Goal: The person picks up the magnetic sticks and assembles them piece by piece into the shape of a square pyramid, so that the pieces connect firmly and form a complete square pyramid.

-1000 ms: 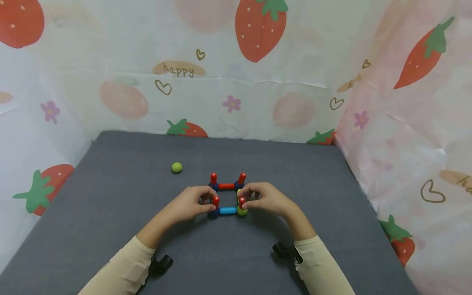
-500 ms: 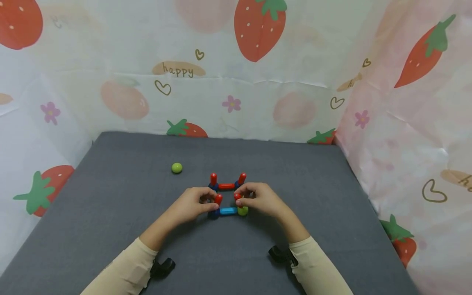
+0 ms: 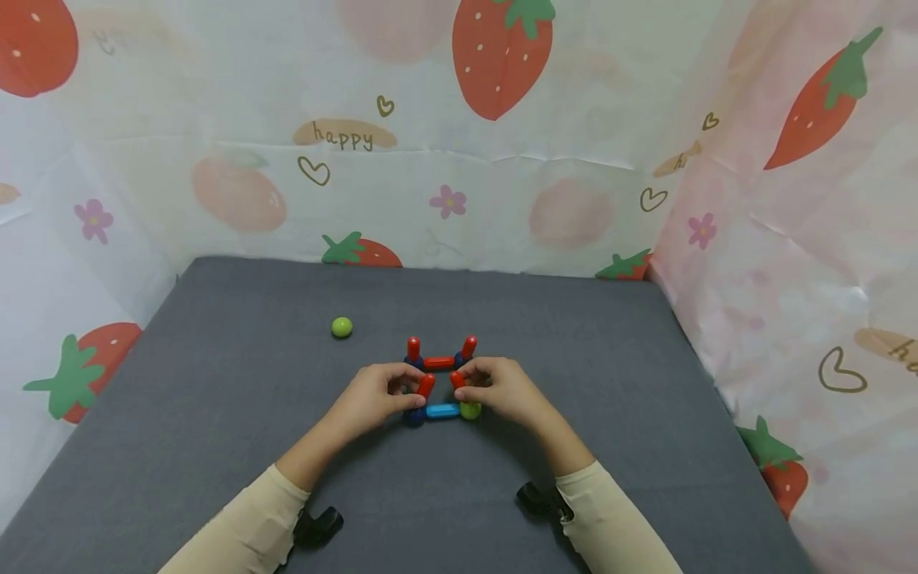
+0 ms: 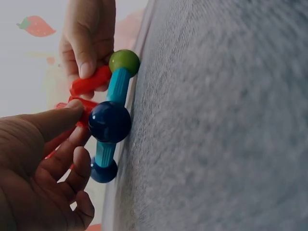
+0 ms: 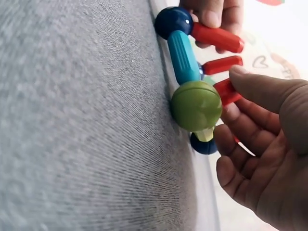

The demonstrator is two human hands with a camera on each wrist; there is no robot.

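Observation:
A square frame of magnetic rods and balls lies on the grey table. My left hand (image 3: 373, 392) pinches a red rod (image 3: 426, 386) that rises from the near-left dark blue ball (image 4: 109, 121) and leans inward. Opposite it, my right hand (image 3: 502, 388) pinches another red rod (image 5: 226, 91), set on the green ball (image 5: 196, 106) and tilted toward the left one. A light blue rod (image 3: 443, 410) joins these two near balls. Along the far side, a red rod (image 3: 438, 363) lies between two dark blue balls, each bearing an upright red rod (image 3: 413, 348). My fingers partly cover the side rods.
One loose green ball (image 3: 342, 327) sits behind and left of the frame. Patterned cloth walls (image 3: 459, 159) with strawberries enclose the table (image 3: 237, 335) at the back and sides. A black wrist-camera mount (image 3: 318, 528) sticks out below the left sleeve, another below the right.
Both near red rods have tipped inward, their tops coming closer together. My right hand has shifted slightly left with its rod; the left hand has barely moved.

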